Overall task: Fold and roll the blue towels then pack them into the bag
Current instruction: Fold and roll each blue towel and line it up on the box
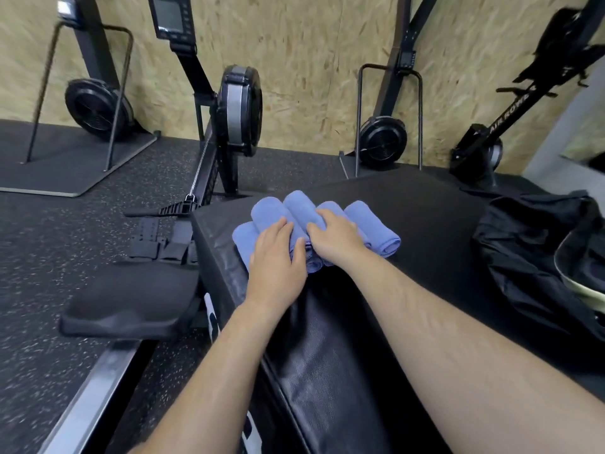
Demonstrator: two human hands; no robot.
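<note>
Over on the right, white lettering runs up the leaning rower's beam (510, 108): "AIR ROWE", with the end hidden. There are white marks on the box side (212, 317), too clipped to read. The monitor (170, 14) shows nothing legible from here.

Single view: head-worn wide-angle camera. Faced forward and steeply down along both forearms; left hand (276, 257) and right hand (337, 239) on the blue towels (301, 208) sat mid-frame, close, on the black worktop (442, 224). Speckled floor (65, 231) and chipboard wall (311, 60) filled the upper frame, lines bowed toward the edges.
</note>
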